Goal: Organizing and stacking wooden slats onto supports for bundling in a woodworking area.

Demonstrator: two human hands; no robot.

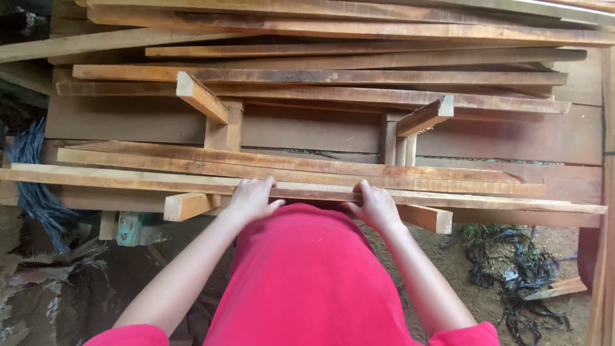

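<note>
A long thin wooden plank (128, 179) lies across the front of a stack, resting on two short cross battens (187, 205). My left hand (251, 197) grips its near edge with fingers curled over the top. My right hand (374, 204) holds the same plank a little to the right, fingers also wrapped over it. More long planks (307, 168) lie just behind it on the same battens.
A higher layer of planks (320, 80) rests on angled battens (201, 96) over upright blocks (224, 131). Blue rope (35, 186) hangs at the left. Dark debris (525, 269) and a wood scrap (556, 289) lie on the dirt at right.
</note>
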